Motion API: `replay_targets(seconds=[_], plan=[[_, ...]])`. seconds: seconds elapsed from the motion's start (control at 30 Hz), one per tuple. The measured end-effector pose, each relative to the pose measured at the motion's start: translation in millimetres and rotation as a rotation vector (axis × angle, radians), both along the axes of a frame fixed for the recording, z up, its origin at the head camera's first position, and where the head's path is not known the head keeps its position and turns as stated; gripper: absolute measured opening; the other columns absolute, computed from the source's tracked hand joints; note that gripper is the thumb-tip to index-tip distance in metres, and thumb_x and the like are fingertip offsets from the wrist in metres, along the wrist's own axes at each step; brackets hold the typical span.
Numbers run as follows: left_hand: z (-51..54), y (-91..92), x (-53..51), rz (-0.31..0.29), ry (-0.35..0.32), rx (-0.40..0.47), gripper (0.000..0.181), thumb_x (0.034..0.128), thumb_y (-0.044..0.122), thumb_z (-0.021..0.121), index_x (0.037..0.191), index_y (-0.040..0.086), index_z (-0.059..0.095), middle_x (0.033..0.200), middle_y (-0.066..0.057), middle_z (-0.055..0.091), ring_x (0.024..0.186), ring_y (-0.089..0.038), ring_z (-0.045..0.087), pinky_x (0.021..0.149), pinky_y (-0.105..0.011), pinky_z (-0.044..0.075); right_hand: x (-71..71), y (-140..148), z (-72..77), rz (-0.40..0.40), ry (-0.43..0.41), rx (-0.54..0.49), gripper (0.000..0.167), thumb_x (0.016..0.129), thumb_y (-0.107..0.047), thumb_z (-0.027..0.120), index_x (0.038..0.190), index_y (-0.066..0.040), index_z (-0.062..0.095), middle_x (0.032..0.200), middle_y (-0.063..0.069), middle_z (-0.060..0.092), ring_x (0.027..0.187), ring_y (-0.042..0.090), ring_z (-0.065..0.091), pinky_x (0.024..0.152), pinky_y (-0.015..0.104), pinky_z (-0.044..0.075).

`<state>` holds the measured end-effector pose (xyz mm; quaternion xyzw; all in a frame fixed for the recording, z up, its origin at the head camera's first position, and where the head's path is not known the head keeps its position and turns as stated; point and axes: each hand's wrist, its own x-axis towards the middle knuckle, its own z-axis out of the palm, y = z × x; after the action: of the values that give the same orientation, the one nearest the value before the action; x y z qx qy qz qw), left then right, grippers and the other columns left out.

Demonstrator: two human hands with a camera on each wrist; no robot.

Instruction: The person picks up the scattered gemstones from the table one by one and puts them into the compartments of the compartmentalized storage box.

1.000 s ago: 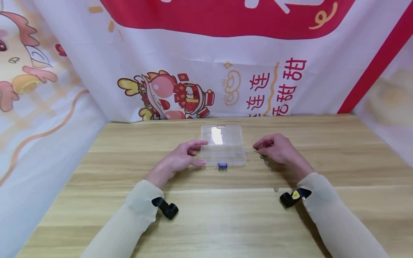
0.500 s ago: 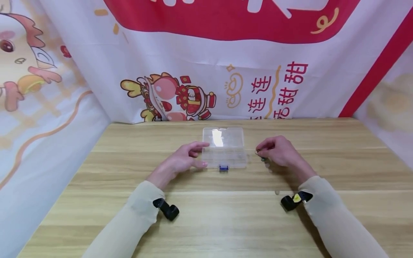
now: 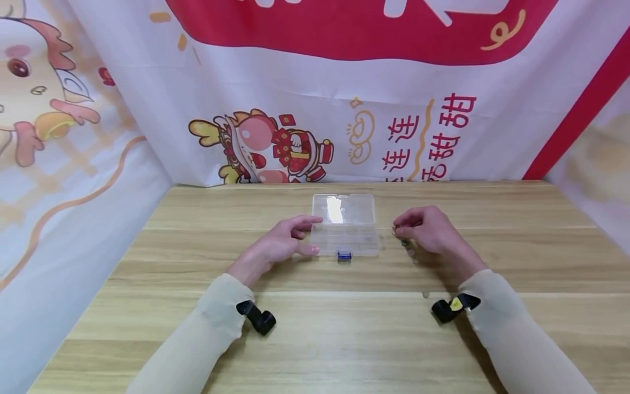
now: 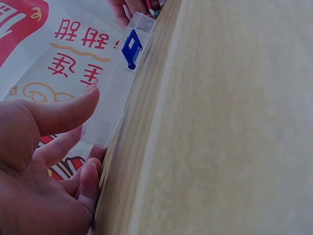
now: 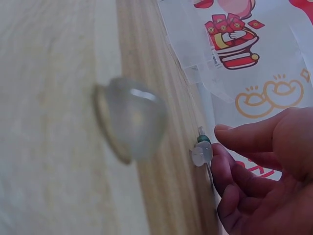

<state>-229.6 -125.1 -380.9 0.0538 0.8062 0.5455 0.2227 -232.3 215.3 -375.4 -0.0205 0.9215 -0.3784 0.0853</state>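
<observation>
A clear plastic divided box (image 3: 344,239) with a blue latch (image 3: 344,255) lies open, its lid (image 3: 339,209) laid back toward the rear. My left hand (image 3: 290,238) spans the box's left end, thumb at the front corner and forefinger by the lid hinge. To the right of the box, my right hand (image 3: 424,227) pinches a small dark reddish thing at its fingertips; its shape is too small to make out. Just below those fingertips lie a green bead (image 5: 203,139) and clear, round, stone-like beads (image 5: 199,154) in a short row.
Another clear bead (image 5: 136,117) lies alone on the wooden table (image 3: 334,328), nearer me, and looms large in the right wrist view. A printed white and red cloth (image 3: 305,82) hangs behind the table. Similar cloth hangs at both sides.
The whole head view has shifted slightly to the right and down. Both hands keep nearly the same places beside the box and the beads.
</observation>
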Motion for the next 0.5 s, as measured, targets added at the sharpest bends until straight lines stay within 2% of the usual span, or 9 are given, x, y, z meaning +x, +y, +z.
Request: replay_targets(seconds=[0.2, 0.5], plan=[[-0.8, -0.8, -0.6, 0.001, -0.004, -0.001, 0.067, 0.0897, 0.008, 0.082, 0.149, 0.031, 0.061, 0.153, -0.004, 0.052, 0.127, -0.028, 0.045, 0.106, -0.040, 0.040, -0.4, -1.8, 1.0, -0.015, -0.009, -0.015, 0.023, 0.101, -0.020, 0.073, 0.122, -0.010, 0.076, 0.114, 0.013, 0.073, 0.100, 0.025, 0.062, 0.084, 0.033, 0.048], [1.2, 0.5, -0.8, 0.015, -0.016, -0.021, 0.066, 0.0898, 0.009, 0.082, 0.147, 0.034, 0.062, 0.152, -0.002, 0.053, 0.129, -0.028, 0.045, 0.110, -0.043, 0.040, -0.2, -2.9, 4.0, -0.013, 0.027, -0.020, 0.025, 0.100, -0.019, 0.074, 0.123, -0.010, 0.075, 0.116, 0.013, 0.073, 0.101, 0.025, 0.063, 0.083, 0.033, 0.048]])
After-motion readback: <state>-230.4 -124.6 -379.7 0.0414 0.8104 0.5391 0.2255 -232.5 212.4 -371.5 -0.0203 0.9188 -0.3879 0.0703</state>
